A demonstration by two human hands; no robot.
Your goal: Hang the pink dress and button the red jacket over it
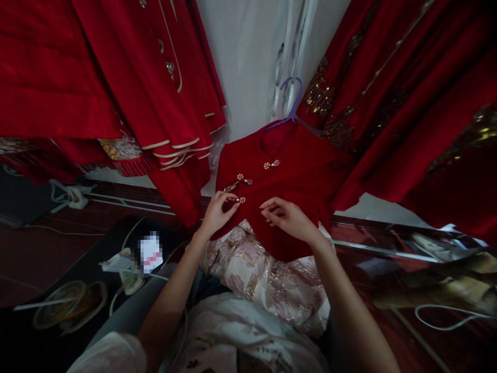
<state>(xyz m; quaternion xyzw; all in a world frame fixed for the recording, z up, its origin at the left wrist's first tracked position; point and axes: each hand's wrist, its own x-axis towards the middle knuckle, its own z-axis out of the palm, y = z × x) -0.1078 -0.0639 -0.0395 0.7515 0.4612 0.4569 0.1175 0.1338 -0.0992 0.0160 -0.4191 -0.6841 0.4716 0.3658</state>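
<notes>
A red jacket [306, 155] with a stand collar hangs from a purple hanger [294, 103] in front of me. Small flower-shaped clasps with pearl-like beads [271, 164] sit along its front, and more lie at its left side. My left hand [218, 213] is closed, thumb and forefinger pinching the end of the lowest flower clasp [241, 200]. Over the middle of the jacket, my right hand [286, 218] is also closed, its fingers curled and thumb near the forefinger. Anything between those fingertips is too small to make out. Below the jacket, a pale brocade skirt [267, 269] lies toward my lap.
Red garments with cream piping [155, 103] hang on the left, and red ones with gold embroidery [407, 93] on the right. Beside my left arm, a black surface holds a pixelated item [150, 253], a white cable and a clear bowl [60, 304]. A thin rail [380, 252] runs low behind.
</notes>
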